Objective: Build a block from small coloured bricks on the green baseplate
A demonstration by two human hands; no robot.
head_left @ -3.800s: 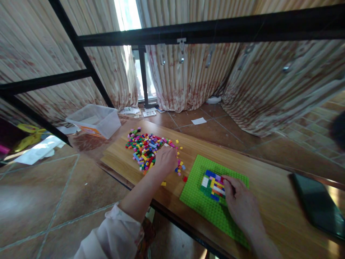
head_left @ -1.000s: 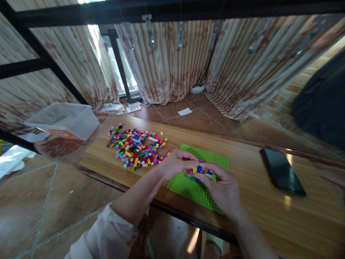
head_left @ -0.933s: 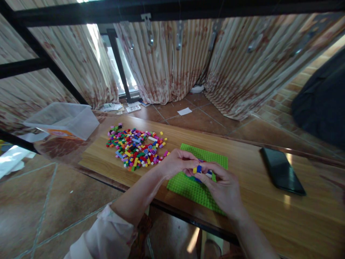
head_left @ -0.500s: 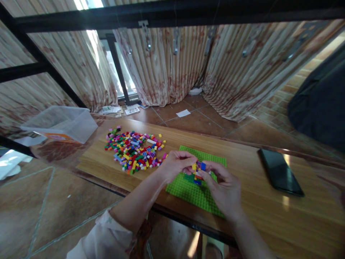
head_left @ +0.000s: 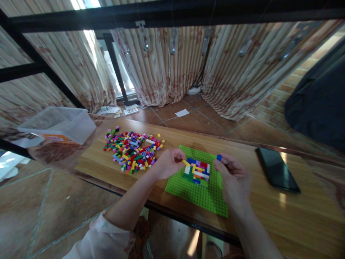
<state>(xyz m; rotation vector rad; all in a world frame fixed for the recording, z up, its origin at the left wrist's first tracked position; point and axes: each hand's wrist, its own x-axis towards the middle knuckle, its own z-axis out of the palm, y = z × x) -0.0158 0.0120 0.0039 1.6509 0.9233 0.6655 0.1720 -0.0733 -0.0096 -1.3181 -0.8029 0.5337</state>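
left hand (head_left: 168,164): fingers pinched together on a yellow brick (head_left: 185,163), right at the left edge of the brick build (head_left: 197,170).
right hand (head_left: 234,176): thumb and forefinger closed on a small blue brick (head_left: 219,157), held over the plate's far right corner, apart from the build.
build: sat low and many-coloured on the far half of the green baseplate (head_left: 194,192).
doing it well: i judged each brick wanted squaring to the studs first, then a straight press down, with the other hand steadying the plate.
loose bricks (head_left: 130,151): heaped to my left on the wooden table (head_left: 269,212), near the left hand, not touching the plate.
edges: the plate's near edge lay close to the table's front edge, so there was little room there.
open room: bare wood between the plate and the black phone (head_left: 277,169) on the right; clear plastic box (head_left: 58,124) well off at far left.
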